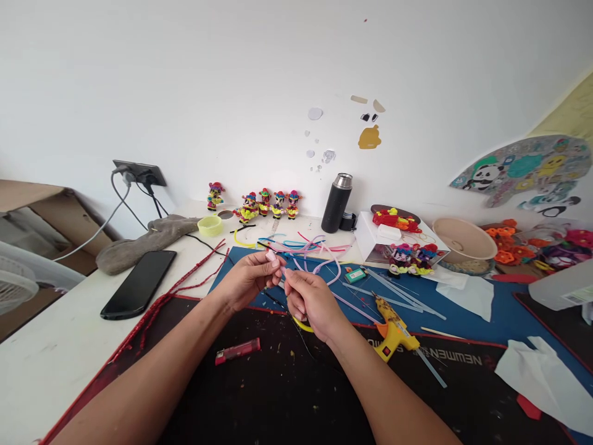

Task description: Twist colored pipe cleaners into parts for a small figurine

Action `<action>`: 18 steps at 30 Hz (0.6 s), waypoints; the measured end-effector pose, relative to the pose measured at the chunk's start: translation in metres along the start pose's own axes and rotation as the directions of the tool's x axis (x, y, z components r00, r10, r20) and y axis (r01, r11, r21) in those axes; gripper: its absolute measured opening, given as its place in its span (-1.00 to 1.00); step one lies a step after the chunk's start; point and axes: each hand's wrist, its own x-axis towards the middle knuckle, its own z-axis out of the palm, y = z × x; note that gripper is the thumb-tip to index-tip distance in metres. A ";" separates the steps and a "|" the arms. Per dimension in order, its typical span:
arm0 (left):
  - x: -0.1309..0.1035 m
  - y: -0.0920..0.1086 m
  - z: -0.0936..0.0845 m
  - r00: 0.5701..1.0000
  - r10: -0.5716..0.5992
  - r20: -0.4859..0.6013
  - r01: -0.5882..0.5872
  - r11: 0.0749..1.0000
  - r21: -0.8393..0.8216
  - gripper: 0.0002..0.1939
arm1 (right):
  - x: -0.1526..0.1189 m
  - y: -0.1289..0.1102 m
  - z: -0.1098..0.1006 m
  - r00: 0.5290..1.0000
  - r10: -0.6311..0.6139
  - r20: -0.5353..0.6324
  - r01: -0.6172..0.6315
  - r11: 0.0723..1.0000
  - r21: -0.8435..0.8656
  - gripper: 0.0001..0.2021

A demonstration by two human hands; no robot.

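My left hand and my right hand meet above the front edge of the blue mat. Pinched in the left fingers is a small pale pink piece, and a thin lilac stem runs from it toward the right fingertips, which are closed on it. How the two join is too small to tell. Behind the hands lie loose lilac, pink and blue stems. A yellow glue gun rests right of my right hand, and a red lighter lies on the black mat below.
A phone, red twisted stems and a driftwood piece are at the left. Several small figures stand by the wall near a black flask. At the right are a white box, glue sticks and tissues.
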 end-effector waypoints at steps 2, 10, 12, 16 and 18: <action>0.001 0.000 0.000 1.000 0.005 -0.021 -0.005 1.000 -0.004 -0.64 | 0.000 0.000 0.000 1.000 -0.011 -0.018 0.011 1.000 -0.016 -0.47; 0.001 0.004 -0.001 0.997 0.010 -0.073 -0.015 0.998 -0.060 -0.59 | 0.001 0.002 -0.001 0.995 -0.074 -0.069 0.063 0.986 -0.157 -0.55; 0.001 0.004 0.000 0.998 -0.003 -0.067 0.000 0.999 -0.040 -0.60 | 0.002 0.004 -0.002 0.989 -0.107 -0.100 0.085 0.976 -0.198 -0.57; 0.001 0.004 0.001 0.996 0.006 -0.089 -0.005 1.000 0.016 -0.60 | 0.002 0.007 -0.003 0.970 -0.206 -0.126 0.156 0.932 -0.326 -0.61; 0.001 0.003 0.001 0.995 0.026 -0.092 -0.023 0.999 0.038 -0.59 | 0.002 0.008 -0.004 0.964 -0.228 -0.134 0.169 0.921 -0.350 -0.62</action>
